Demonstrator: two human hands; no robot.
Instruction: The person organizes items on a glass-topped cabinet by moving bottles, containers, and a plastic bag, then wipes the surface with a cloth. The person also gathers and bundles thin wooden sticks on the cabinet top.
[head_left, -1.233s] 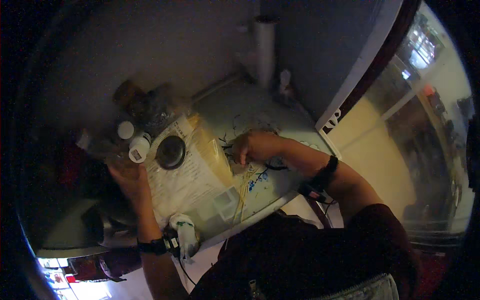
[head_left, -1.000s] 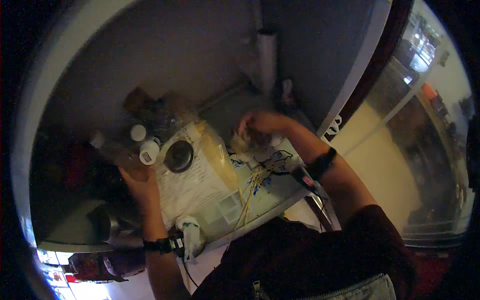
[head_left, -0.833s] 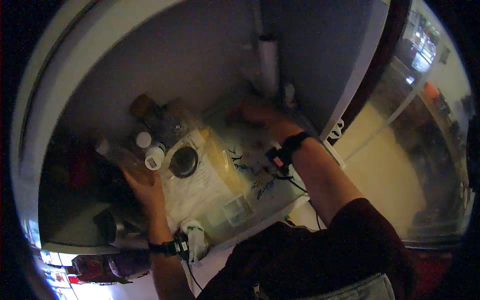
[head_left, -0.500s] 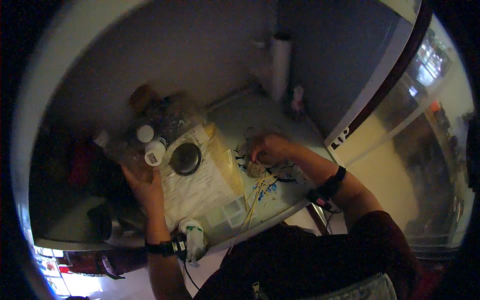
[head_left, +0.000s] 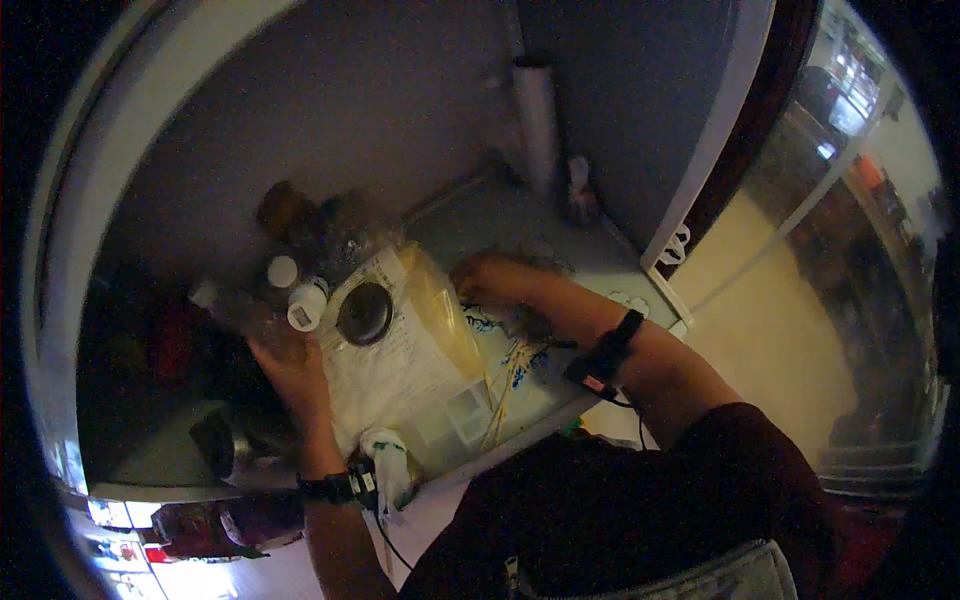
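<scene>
My left hand (head_left: 292,372) is at the left of the pile, thumb and fingers curved round something clear and dim that I cannot make out. Beside its thumb stands a white-capped bottle (head_left: 306,308), with a second white lid (head_left: 283,271) behind it. A dark round disc or lid (head_left: 365,313) lies on a printed sheet (head_left: 385,375) in clear plastic. My right hand (head_left: 488,280) is closed, fingers curled down at the right edge of a yellowish plastic packet (head_left: 432,300); anything in them is hidden. Thin pale sticks (head_left: 512,380) lie below my right forearm.
A clear compartment box (head_left: 460,415) is at the table's near edge, beside a white bundled cloth or bag (head_left: 388,455). A tall pale roll (head_left: 537,120) stands in the far corner. Brownish objects in clear plastic (head_left: 290,210) sit at the wall. A glass panel (head_left: 790,300) is on the right.
My right hand has moved left, from the sticks to the packet's edge, and its forearm now covers part of the sticks. My left hand has stayed in nearly the same place.
</scene>
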